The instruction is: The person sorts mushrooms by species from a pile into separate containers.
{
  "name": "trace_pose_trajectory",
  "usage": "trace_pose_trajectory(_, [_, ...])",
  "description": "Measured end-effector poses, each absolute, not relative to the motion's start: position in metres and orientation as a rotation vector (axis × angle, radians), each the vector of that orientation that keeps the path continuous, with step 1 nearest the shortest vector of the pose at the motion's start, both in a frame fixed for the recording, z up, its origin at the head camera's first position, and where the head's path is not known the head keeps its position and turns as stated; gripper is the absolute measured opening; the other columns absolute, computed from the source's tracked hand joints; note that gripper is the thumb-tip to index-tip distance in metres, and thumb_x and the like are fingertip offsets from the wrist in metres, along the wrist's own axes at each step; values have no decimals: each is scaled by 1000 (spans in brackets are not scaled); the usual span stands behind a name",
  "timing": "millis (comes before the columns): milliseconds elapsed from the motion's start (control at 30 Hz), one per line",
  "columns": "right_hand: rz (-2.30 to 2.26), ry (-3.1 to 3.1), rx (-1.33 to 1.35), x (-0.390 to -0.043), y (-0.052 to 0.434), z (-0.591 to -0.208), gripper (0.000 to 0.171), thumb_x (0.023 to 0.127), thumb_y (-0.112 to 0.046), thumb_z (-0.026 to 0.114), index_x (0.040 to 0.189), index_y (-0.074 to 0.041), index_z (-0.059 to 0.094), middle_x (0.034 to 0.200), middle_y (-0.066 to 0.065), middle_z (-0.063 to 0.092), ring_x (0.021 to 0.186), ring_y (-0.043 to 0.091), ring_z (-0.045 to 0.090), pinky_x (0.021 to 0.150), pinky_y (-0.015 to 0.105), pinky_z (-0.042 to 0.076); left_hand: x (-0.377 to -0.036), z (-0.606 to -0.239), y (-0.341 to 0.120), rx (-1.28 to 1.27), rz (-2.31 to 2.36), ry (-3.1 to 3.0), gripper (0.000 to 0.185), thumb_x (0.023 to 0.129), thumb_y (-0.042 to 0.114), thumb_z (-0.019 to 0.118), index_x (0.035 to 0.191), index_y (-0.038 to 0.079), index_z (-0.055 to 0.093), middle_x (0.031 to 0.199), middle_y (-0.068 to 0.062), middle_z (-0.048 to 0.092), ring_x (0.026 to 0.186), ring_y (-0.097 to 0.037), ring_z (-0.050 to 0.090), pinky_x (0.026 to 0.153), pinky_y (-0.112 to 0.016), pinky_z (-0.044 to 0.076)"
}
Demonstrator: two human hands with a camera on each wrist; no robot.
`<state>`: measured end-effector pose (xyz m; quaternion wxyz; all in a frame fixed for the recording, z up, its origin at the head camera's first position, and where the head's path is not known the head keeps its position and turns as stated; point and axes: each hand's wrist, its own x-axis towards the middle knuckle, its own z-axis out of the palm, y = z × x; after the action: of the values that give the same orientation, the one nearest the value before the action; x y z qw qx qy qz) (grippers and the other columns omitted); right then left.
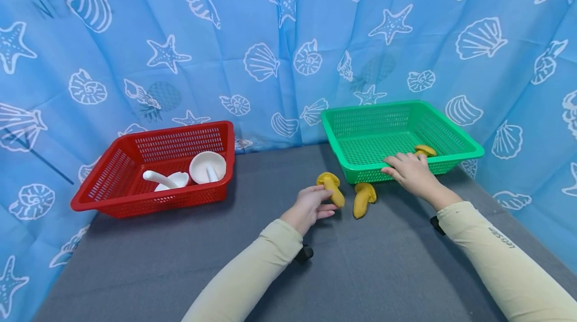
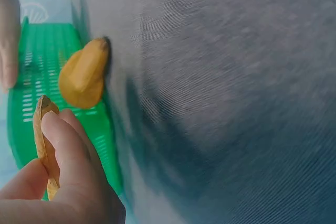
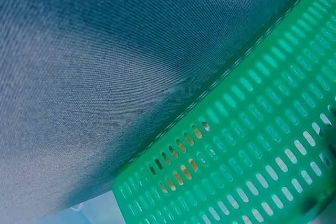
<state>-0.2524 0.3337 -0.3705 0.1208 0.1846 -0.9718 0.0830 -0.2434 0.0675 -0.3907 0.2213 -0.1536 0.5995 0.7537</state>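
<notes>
My left hand pinches a yellow mushroom between thumb and fingers, in front of the green basket. In the left wrist view the held mushroom stands edge-on between the fingertips. A second yellow mushroom lies on the table against the basket's near side, cap toward the basket. Over the basket's near rim is my right hand, palm down, its fingers loosely extended. Just beyond those fingers a third mushroom sits inside the basket; bits of it show through the slots in the right wrist view.
To the left stands a red basket holding a white bowl and white spoons. Grey cloth covers the table. A blue curtain with shell prints hangs directly behind both baskets.
</notes>
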Motion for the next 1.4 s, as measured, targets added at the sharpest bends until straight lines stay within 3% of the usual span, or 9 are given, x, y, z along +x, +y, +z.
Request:
trace_pose_trajectory(133, [249, -2840, 536, -252, 335, -371, 37, 101, -28, 53, 124, 0, 58, 112, 22, 60, 99, 41, 53, 84, 62, 31, -247, -382, 66, -433, 2099, 1632, 44, 92, 7, 66, 134, 5, 55, 113, -14, 67, 73, -22, 70, 52, -24, 55])
trace_pose_trajectory(433, [245, -2833, 540, -253, 338, -373, 36, 100, -27, 55, 123, 0, 60, 110, 20, 60, 98, 40, 53, 83, 61, 31, -250, -363, 64, -407, 2126, 1633, 44, 93, 9, 65, 136, 6, 55, 115, -14, 66, 75, -21, 69, 58, -26, 56])
trace_pose_trajectory(800, [258, -2835, 535, -253, 337, -374, 36, 100, -28, 54, 123, -1, 60, 112, 20, 61, 101, 40, 53, 84, 61, 31, -259, -341, 71, -352, 2177, 1619, 43, 93, 10, 66, 135, 7, 55, 111, -12, 69, 64, -15, 66, 51, -23, 54])
trace_pose_trajectory(1133, [260, -2840, 515, -253, 335, -372, 35, 100, -28, 54, 122, -1, 60, 113, 21, 60, 101, 41, 53, 84, 61, 30, -269, -328, 84, -315, 2209, 1593, 43, 93, 9, 66, 135, 8, 56, 109, -11, 68, 65, -15, 67, 50, -21, 52])
trace_pose_trajectory(1400, [264, -2838, 513, -252, 334, -371, 35, 100, -29, 54, 121, -2, 61, 113, 20, 61, 102, 41, 52, 85, 61, 30, -275, -323, 99, -280, 2220, 1602, 42, 93, 11, 66, 134, 8, 57, 103, -10, 71, 84, -25, 71, 58, -25, 55])
